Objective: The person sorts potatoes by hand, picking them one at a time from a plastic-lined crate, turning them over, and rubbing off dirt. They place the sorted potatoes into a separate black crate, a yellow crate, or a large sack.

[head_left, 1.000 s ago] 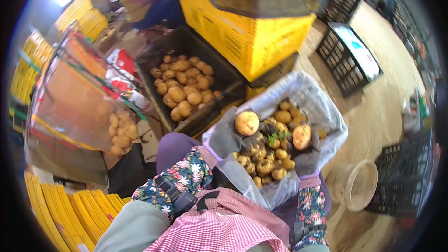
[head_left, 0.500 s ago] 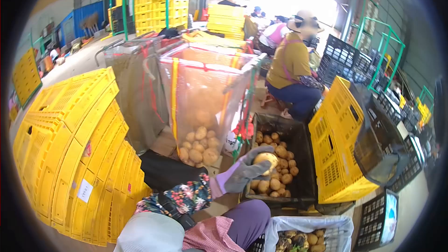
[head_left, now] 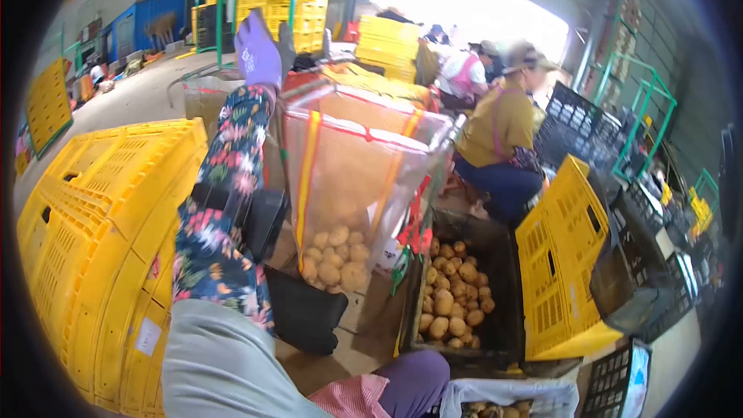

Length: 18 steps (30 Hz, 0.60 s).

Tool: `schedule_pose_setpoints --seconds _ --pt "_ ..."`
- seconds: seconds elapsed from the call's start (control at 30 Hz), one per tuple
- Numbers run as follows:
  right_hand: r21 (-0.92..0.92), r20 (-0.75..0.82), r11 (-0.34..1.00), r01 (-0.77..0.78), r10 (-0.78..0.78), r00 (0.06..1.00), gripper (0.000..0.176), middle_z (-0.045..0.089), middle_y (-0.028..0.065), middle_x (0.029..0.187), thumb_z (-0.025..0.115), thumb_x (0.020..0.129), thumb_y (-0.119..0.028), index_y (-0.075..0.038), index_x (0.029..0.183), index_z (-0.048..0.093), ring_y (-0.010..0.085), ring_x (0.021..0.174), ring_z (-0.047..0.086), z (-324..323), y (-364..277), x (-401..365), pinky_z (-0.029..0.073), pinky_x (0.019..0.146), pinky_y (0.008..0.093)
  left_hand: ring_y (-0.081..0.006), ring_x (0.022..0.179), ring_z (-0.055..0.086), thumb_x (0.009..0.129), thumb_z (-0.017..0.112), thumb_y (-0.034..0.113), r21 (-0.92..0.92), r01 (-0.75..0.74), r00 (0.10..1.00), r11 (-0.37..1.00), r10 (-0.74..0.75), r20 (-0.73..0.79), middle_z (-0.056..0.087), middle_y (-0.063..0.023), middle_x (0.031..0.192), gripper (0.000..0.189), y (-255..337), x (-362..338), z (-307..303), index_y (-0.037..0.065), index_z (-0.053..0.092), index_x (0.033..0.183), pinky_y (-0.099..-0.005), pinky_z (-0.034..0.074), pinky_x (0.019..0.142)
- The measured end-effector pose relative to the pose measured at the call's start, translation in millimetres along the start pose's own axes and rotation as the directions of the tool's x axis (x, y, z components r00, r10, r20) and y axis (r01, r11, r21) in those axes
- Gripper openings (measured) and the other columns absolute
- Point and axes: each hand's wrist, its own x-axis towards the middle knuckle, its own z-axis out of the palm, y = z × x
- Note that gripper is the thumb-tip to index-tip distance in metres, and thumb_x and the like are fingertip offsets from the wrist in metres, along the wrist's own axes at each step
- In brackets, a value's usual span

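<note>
My left hand (head_left: 261,53), in a purple and grey glove, is raised at the upper left, beside the open top of a mesh bag. Its fingers point upward and look apart, with no potato visible in them. The floral sleeve (head_left: 236,139) runs down from it. Just right of the arm stands a clear-sided bag (head_left: 348,162) with red and yellow trim and potatoes (head_left: 337,257) at its bottom. A black crate (head_left: 503,286) with loose potatoes (head_left: 457,294) sits in front of me. My right hand is out of view.
Yellow crates (head_left: 116,209) are stacked at the left; another yellow crate (head_left: 561,255) leans at the right. A lined crate (head_left: 511,393) holds potatoes at the bottom edge. A person in a mustard top (head_left: 495,124) sits ahead, with other people beyond.
My left hand has swung up and left, away from the black crate to beside the mesh bag. The potato it held is no longer visible. The camera view has shifted slightly.
</note>
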Motion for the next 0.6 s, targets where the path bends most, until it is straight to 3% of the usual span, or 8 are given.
schedule_pose_setpoints --seconds 0.13,0.2,0.33,0.37,0.4,0.47,0.53,0.6 --pt "0.002 0.059 0.983 0.182 -0.182 0.982 0.038 0.058 0.0117 0.121 0.045 0.098 -0.026 -0.002 0.128 0.049 0.0218 0.106 0.061 -55.8 7.5 -4.7 0.053 0.09 0.0356 -0.0297 0.109 0.058 0.088 0.063 0.008 -0.757 -0.114 0.912 0.644 0.369 0.177 0.059 -0.02 0.119 0.038 134.6 -111.5 -85.4 -0.003 0.052 0.122 -0.0381 0.047 0.09" --pt "-0.02 0.082 0.966 0.256 -0.253 0.964 0.038 0.058 0.0117 0.121 0.043 0.099 -0.028 -0.002 0.127 0.05 0.0218 0.106 0.061 -70.9 8.9 -16.2 0.053 0.091 0.0358 -0.022 0.109 0.058 0.09 0.059 0.005 -0.866 0.451 0.749 0.217 0.437 0.499 0.061 -0.0161 0.117 0.029 199.4 -199.6 -160.6 -0.003 0.056 0.118 -0.0317 0.048 0.089" --pt "-0.044 0.006 0.968 0.246 -0.246 0.969 0.048 0.062 0.0123 0.113 0.035 0.102 -0.043 -0.003 0.125 0.051 0.0245 0.102 0.063 -104.0 34.2 -18.3 0.055 0.088 0.0411 -0.0171 0.109 0.058 0.094 0.056 0.008 -0.347 0.864 -0.152 0.364 0.847 0.509 0.061 -0.01 0.118 0.03 283.1 -321.2 -290.5 -0.004 0.056 0.121 -0.0284 0.045 0.095" --pt "0.386 0.041 0.921 -0.045 0.032 0.999 0.05 0.063 0.0114 0.11 0.034 0.102 -0.045 -0.004 0.124 0.052 0.0235 0.1 0.064 -78.8 -11.5 -47.2 0.056 0.085 0.0388 -0.018 0.113 0.056 0.093 0.059 0.011 -0.256 0.899 -0.226 0.354 0.878 0.422 0.059 -0.0111 0.121 0.036 299.2 -348.5 -305.9 -0.004 0.053 0.125 -0.0294 0.043 0.097" --pt "0.207 0.07 0.972 0.109 -0.126 0.99 0.037 0.054 0.0126 0.125 0.046 0.1 -0.014 -0.001 0.134 0.042 0.0192 0.11 0.058 -112.0 16.8 -36.8 0.054 0.088 0.0351 -0.0189 0.117 0.054 0.091 0.062 0.013 -0.167 0.918 -0.284 0.359 0.891 0.355 0.057 -0.0121 0.124 0.043 311.3 -374.4 -320.7 -0.005 0.049 0.129 -0.0303 0.042 0.1" --pt "0.044 0.064 0.972 0.233 -0.235 0.97 0.043 0.049 0.0128 0.131 0.033 0.104 -0.027 -0.002 0.138 0.037 0.0204 0.115 0.056 -99.5 -3.0 -47.9 0.052 0.091 0.0335 -0.023 0.122 0.049 0.085 0.072 0.022 -0.071 0.914 -0.38 0.399 0.905 0.193 0.05 -0.0157 0.132 0.067 335.6 -413.6 -379.4 -0.005 0.039 0.136 -0.0341 0.038 0.104" --pt "0.198 0.111 0.98 0.036 -0.059 0.992 0.05 0.043 0.0133 0.138 0.026 0.105 -0.035 -0.003 0.141 0.034 0.0215 0.122 0.051 -97.4 -25.2 -62.2 0.048 0.096 0.034 -0.0273 0.127 0.045 0.076 0.08 0.029 -0.357 0.899 -0.211 0.254 0.965 0.155 0.044 -0.0186 0.137 0.089 340.1 -441.7 -404.8 -0.005 0.031 0.141 -0.0373 0.034 0.107" --pt "0.309 0.123 0.95 0.042 -0.083 0.989 0.046 0.041 0.0121 0.141 0.033 0.104 -0.03 -0.004 0.142 0.034 0.0215 0.127 0.046 -106.0 -20.2 -55.3 0.043 0.1 0.0354 -0.0297 0.127 0.045 0.072 0.083 0.032 -0.451 0.854 -0.217 0.261 0.965 0.148 0.045 -0.0201 0.137 0.093 351.5 -456.3 -415.6 -0.005 0.032 0.141 -0.0379 0.035 0.107"
